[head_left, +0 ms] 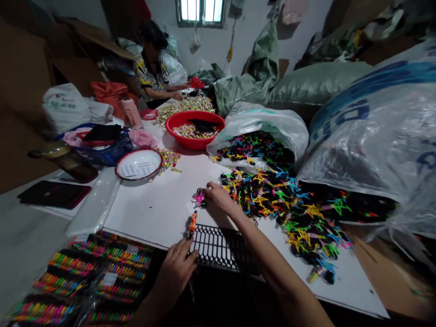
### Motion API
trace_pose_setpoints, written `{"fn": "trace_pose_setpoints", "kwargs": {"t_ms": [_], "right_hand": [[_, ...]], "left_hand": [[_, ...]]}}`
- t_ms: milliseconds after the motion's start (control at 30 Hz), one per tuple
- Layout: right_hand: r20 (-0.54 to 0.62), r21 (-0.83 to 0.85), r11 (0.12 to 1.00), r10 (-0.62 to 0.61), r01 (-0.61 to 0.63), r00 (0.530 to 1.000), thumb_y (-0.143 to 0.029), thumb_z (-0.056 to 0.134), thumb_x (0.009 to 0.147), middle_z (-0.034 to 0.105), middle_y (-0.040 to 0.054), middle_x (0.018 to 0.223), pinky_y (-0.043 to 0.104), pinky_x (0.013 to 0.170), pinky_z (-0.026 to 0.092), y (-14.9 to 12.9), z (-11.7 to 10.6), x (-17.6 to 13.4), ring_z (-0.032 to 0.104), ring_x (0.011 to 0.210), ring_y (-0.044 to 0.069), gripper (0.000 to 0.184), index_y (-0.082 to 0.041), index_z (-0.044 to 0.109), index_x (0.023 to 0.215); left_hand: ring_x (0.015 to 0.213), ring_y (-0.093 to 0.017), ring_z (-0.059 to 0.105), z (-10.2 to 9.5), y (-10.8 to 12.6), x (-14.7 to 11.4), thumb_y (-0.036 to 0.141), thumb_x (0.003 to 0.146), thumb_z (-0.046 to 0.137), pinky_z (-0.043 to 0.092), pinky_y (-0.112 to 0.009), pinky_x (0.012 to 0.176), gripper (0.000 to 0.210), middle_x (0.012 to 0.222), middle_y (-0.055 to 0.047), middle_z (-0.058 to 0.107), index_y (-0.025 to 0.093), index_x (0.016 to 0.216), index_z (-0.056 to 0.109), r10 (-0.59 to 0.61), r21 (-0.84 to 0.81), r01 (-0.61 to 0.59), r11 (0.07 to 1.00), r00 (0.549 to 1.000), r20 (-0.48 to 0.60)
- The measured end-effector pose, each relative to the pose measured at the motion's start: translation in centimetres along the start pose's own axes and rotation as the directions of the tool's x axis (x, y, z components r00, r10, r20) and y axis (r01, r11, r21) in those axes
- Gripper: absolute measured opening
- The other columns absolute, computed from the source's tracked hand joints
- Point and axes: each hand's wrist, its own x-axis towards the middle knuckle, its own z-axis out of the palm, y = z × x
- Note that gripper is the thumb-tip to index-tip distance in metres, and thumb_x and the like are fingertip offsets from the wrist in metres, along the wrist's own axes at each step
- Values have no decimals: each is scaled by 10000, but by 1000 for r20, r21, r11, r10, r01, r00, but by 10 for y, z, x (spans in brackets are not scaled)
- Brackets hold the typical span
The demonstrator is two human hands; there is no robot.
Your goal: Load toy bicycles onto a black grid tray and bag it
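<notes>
My left hand (177, 268) rests with fingers curled on the left edge of a black plastic grid tray (221, 247), a ring on one finger. An orange toy piece (192, 223) stands at the tray's far left corner. My right hand (218, 197) reaches forward over the white board and pinches a pink toy piece with black wheels (198, 198). Just right of that hand spreads a heap of small multicoloured toy pieces (279, 204), spilling from clear bags.
Packed trays of coloured pieces (98, 272) lie at lower left. A red basin (195, 128), a white plate (138, 164), a blue basket (105, 150) and a jar (64, 159) stand further back. Big plastic sacks (374, 131) fill the right. Another person (153, 72) works at the far end.
</notes>
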Motion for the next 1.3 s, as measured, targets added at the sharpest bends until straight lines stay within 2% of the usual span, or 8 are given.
{"fn": "trace_pose_setpoints", "kwargs": {"t_ms": [100, 167, 267, 367, 533, 700, 1033, 1300], "right_hand": [[-54, 61, 996, 71, -68, 996, -175, 513, 844, 603, 47, 872, 226, 669, 409, -1, -4, -36, 560, 742, 138, 116, -161, 622, 882], [-133, 294, 948, 164, -119, 977, -226, 489, 852, 591, 13, 774, 218, 613, 410, -13, 4, -66, 542, 662, 126, 118, -168, 582, 897], [-151, 692, 711, 313, -125, 938, -267, 512, 801, 571, 1, 692, 223, 548, 421, -40, 34, -102, 536, 631, 143, 89, -185, 542, 821], [-115, 775, 616, 354, -139, 928, -260, 464, 805, 580, 25, 676, 251, 558, 453, -62, 68, -117, 556, 638, 167, 112, -183, 545, 816], [-160, 739, 661, 361, -131, 919, -249, 463, 792, 608, 41, 767, 271, 627, 457, -80, 95, -118, 564, 693, 177, 130, -192, 559, 858], [-244, 442, 889, 245, -117, 938, -165, 402, 774, 600, 51, 780, 273, 625, 429, -88, 95, -126, 545, 682, 180, 168, -195, 543, 861], [-225, 360, 920, 246, -154, 943, -137, 405, 794, 640, 60, 865, 263, 666, 442, -86, 90, -121, 593, 757, 187, 238, -190, 547, 977], [-146, 227, 957, 216, -179, 966, -197, 387, 861, 625, 63, 888, 269, 682, 428, -89, 86, -122, 584, 782, 191, 178, -197, 533, 963]], "left_hand": [[1081, -239, 594, 2, -8, 9, 198, 903, 457, 488, -416, 912, 263, 1167, -94, 655, 198, 1081, 651, -30, -87, 30, 996, 1000, 2], [1068, -234, 597, 7, -13, 14, 236, 895, 494, 491, -406, 910, 245, 1144, -95, 663, 192, 1080, 648, -73, -150, 73, 986, 997, 0], [1071, -236, 587, 12, -20, 23, 223, 848, 563, 493, -410, 918, 261, 1129, -98, 663, 185, 1099, 625, -128, -275, 124, 954, 992, 4], [1051, -219, 586, 12, -27, 28, 133, 784, 588, 501, -388, 914, 333, 1091, -91, 665, 171, 1115, 599, -168, -416, 169, 894, 985, 40], [1047, -194, 580, 6, -40, 31, 60, 736, 535, 494, -354, 914, 435, 1094, -70, 657, 192, 1147, 594, -139, -542, 199, 816, 979, 149], [1038, -194, 572, 3, -46, 33, 57, 740, 502, 478, -365, 925, 416, 1077, -67, 659, 192, 1120, 605, -107, -576, 207, 791, 973, 204], [1017, -174, 642, 12, -53, 32, 95, 705, 555, 509, -341, 923, 589, 1167, -69, 646, 181, 1284, 489, -221, -658, 329, 678, 944, 245], [1101, -196, 607, 15, -58, 30, 70, 684, 526, 485, -355, 961, 659, 1217, -109, 629, 125, 1333, 425, -177, -623, 288, 727, 956, 235]]}}
